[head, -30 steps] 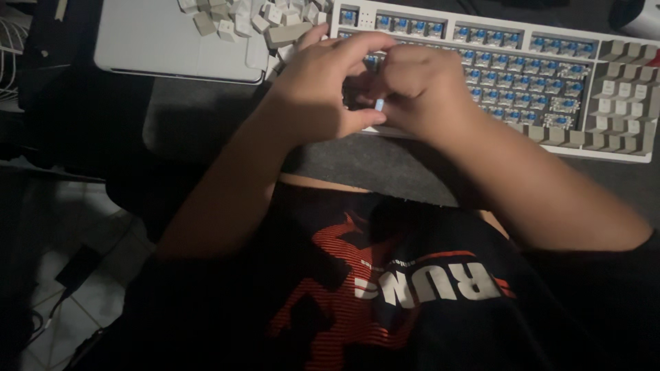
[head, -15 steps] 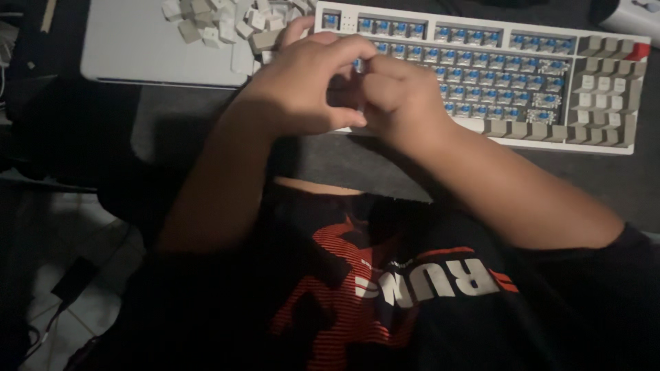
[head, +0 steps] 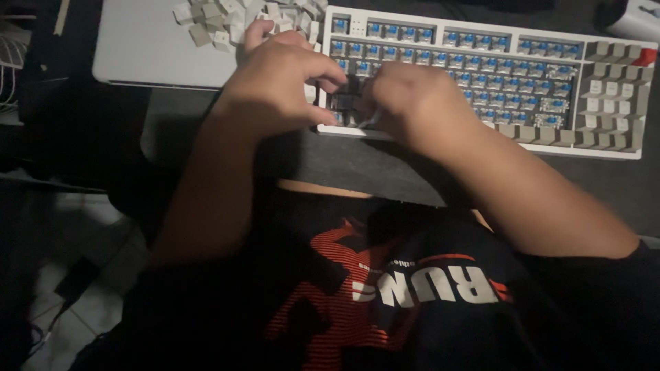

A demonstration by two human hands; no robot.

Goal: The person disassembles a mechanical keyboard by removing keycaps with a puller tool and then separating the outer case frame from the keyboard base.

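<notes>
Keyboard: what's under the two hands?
Both the left hand and right hand cover the keyboard's lower-left rows. Bare blue switches show around them; whatever the fingers pinch there is hidden.

both hands crowd the left end of the keyboard (head: 481, 75), so the open lane is the dark desk (head: 357, 168) strip at 6 o'clock below it, while the keycap pile (head: 227, 20) at 11 o'clock on the grey tray (head: 148, 51) blocks that side
</notes>
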